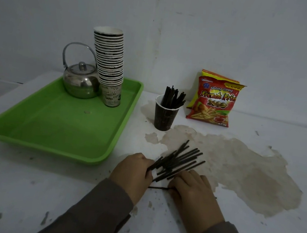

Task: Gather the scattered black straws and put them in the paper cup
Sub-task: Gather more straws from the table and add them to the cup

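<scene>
One straw half under right hand

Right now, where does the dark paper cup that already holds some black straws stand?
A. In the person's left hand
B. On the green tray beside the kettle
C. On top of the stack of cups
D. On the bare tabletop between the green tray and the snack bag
D: the dark paper cup stands on the tabletop, right of the green tray and left of the snack bag.

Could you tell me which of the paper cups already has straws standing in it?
The lone dark paper cup on the table beside the green tray; the stacked cups on it hold none.
</scene>
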